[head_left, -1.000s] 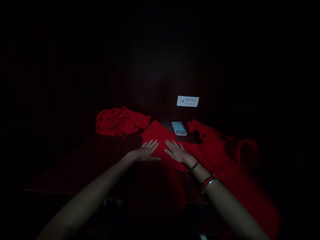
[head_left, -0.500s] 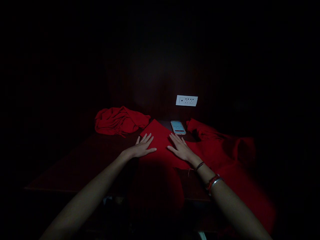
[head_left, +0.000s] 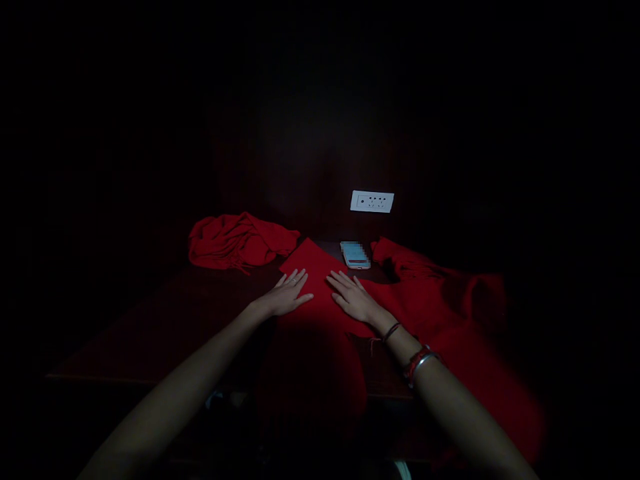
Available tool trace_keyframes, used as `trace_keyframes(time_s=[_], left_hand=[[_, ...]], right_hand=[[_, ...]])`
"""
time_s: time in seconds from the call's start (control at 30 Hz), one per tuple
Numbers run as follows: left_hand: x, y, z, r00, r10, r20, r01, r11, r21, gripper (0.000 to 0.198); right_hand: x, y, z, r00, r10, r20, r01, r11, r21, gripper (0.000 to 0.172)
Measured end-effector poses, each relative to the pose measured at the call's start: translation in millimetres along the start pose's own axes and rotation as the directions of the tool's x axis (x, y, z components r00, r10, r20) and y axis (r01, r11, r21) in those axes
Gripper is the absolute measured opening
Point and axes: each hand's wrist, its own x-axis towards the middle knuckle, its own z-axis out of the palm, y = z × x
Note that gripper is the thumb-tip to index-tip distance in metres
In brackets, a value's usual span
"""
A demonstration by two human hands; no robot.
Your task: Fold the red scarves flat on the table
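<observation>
A red fringed cloth lies over the dark wooden table, with part of it hanging down at the front edge and more spreading to the right. On its left border my left hand rests flat, fingers spread, a ring on one finger. My right hand also lies palm down on the cloth, fingers stretched out; it wears a dark band and bracelets at the wrist. Neither hand grips anything. The cloth's lower part sinks into shadow.
A crumpled red cloth is heaped at the back left of the table. A lit phone lies behind my right hand. Above it, a white socket plate is on the dark wall. Bunched red fabric sits at the right.
My right hand has slid a little to the left across the cloth. My left hand stays nearly where it was.
</observation>
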Motion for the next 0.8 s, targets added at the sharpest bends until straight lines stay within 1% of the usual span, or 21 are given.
trace_keyframes(time_s=[0.03, 0.07, 0.13, 0.17, 0.23, 0.33, 0.4, 0.43, 0.47, 0.5, 0.53, 0.57, 0.63, 0.7, 0.8], left_hand=[[0.9, -0.5, -0.1, 1.0, -0.014, 0.002, 0.014, 1.0, 0.009, 0.067], [1.8, -1.4, 0.1, 0.999, -0.033, 0.024, 0.032, 0.999, 0.014, 0.064], [3.2, -4.1, 1.1, 0.993, -0.067, 0.1, 0.066, 0.998, 0.014, 0.063], [3.6, -5.7, 1.6, 0.988, -0.08, 0.133, 0.079, 0.997, 0.012, 0.064], [3.5, -8.8, 2.2, 0.983, -0.103, 0.154, 0.103, 0.995, 0.012, 0.066], [2.4, -11.0, 1.1, 0.972, -0.19, 0.139, 0.187, 0.982, 0.033, 0.067], [1.7, -9.9, -0.3, 0.961, -0.259, 0.101, 0.254, 0.965, 0.058, 0.068], [1.5, -8.5, -0.9, 0.96, -0.273, 0.059, 0.269, 0.961, 0.069, 0.069], [1.4, -6.6, -1.1, 0.965, -0.262, 0.008, 0.26, 0.962, 0.076, 0.069], [1.3, -4.5, -1.1, 0.974, -0.226, -0.033, 0.228, 0.97, 0.079, 0.068], [1.2, -2.3, -0.7, 0.983, -0.178, -0.047, 0.182, 0.98, 0.077, 0.068], [1.0, -0.5, -0.2, 0.99, -0.135, -0.029, 0.137, 0.988, 0.071, 0.068], [-0.1, 1.0, 0.6, 0.993, -0.1, 0.069, 0.097, 0.994, 0.051, 0.071], [-2.1, -1.0, 0.2, 0.979, -0.138, 0.149, 0.133, 0.99, 0.044, 0.074], [-5.9, -7.4, -3.0, 0.956, -0.253, 0.149, 0.247, 0.967, 0.061, 0.074]], right_hand=[[0.3, -2.4, -0.3, 0.999, -0.044, 0.003, 0.044, 0.999, 0.006, 0.047], [0.4, -4.2, 0.1, 0.996, -0.084, 0.036, 0.083, 0.996, 0.016, 0.046], [-0.2, -4.6, 1.9, 0.983, -0.121, 0.137, 0.117, 0.992, 0.037, 0.045], [-0.8, -3.1, 3.0, 0.978, -0.113, 0.177, 0.107, 0.993, 0.041, 0.045], [-2.2, 2.3, 4.3, 0.976, -0.059, 0.21, 0.052, 0.998, 0.042, 0.047], [-3.7, 10.7, 3.2, 0.98, 0.032, 0.196, -0.039, 0.999, 0.034, 0.05], [-3.6, 11.9, 1.3, 0.988, 0.076, 0.132, -0.08, 0.997, 0.023, 0.051], [-3.2, 10.8, 0.5, 0.993, 0.079, 0.089, -0.081, 0.996, 0.023, 0.052], [-2.7, 8.7, 0.0, 0.997, 0.064, 0.047, -0.066, 0.997, 0.029, 0.053], [-2.0, 6.2, -0.1, 0.999, 0.034, 0.021, -0.035, 0.999, 0.039, 0.053], [-1.5, 3.7, 0.4, 1.0, -0.005, 0.022, 0.003, 0.999, 0.051, 0.053], [-1.0, 1.8, 1.3, 0.998, -0.038, 0.049, 0.035, 0.998, 0.06, 0.054], [-1.0, 1.8, 3.8, 0.989, -0.057, 0.137, 0.048, 0.997, 0.065, 0.056], [-2.2, 7.3, 5.9, 0.98, -0.017, 0.199, 0.007, 0.999, 0.053, 0.059], [-5.1, 18.6, 6.5, 0.975, 0.077, 0.207, -0.085, 0.996, 0.029, 0.062]])
